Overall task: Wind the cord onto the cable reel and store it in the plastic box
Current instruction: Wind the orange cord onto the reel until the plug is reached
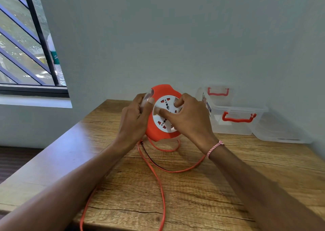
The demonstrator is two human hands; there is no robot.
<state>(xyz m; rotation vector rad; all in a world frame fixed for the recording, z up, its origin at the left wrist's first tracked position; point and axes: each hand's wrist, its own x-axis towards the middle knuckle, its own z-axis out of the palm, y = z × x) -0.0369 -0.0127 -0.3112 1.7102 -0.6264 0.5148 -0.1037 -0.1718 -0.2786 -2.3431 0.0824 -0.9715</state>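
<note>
Both hands work the cable reel, held upright just above the table, its flat face toward the person. The left hand is clamped on the rim at the reel's L side; the right hand has thumb & curled fingers pinched on the white socket disc at centre. Loose cord drops from directly below the grip, loops on the table toward the person & runs off the near edge, so plenty seems left to wind. The plastic box sits open, near, to the R of the grip & slightly beyond, w/ the right hand nearer it
</note>
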